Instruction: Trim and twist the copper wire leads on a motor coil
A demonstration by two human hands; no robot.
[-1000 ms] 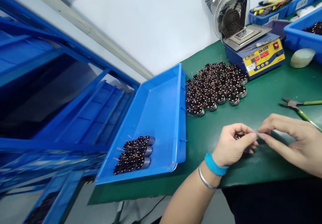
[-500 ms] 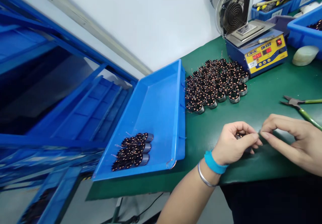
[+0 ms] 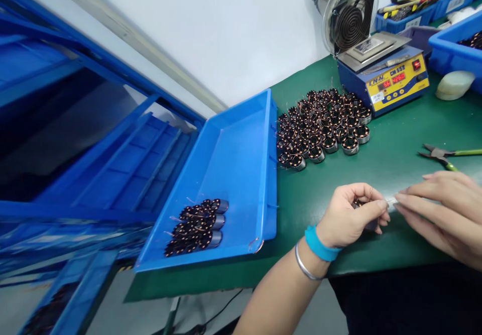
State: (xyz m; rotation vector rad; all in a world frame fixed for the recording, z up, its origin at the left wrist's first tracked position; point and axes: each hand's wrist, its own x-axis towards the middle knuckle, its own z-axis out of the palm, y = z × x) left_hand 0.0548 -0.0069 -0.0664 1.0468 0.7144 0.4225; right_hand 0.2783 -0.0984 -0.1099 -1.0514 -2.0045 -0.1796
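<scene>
Moved since the earlier frame: the right hand (image 3: 448, 217), its fingers now straighter and its outline covering more of the pliers' lower handle; the left hand (image 3: 356, 209) keeps its pose. Bearings below are taken from the left hand, 12 o'clock being the top of the view. Left hand: fingers curled and grasping one wound coil (image 3: 371, 225), mostly hidden in the grip, just above the desk (image 3: 402, 131). Right hand: at 3 o'clock, fingertips just beside the left thumb; whether they pinch a wire cannot be told. Blue wristband (image 3: 321, 244) and silver bangle (image 3: 307, 263): at 8 o'clock, on the left wrist. Coil cluster (image 3: 324, 129): at 11 o'clock, many pieces packed together. Blue tray (image 3: 233, 159): between 9 and 10 o'clock, with a smaller coil group (image 3: 198, 227) at its near end. Yellow-fronted heating unit (image 3: 397, 86): just past 12 o'clock, displays lit red. Green-handled pliers (image 3: 440, 153): at 2 o'clock, jaws spread.
</scene>
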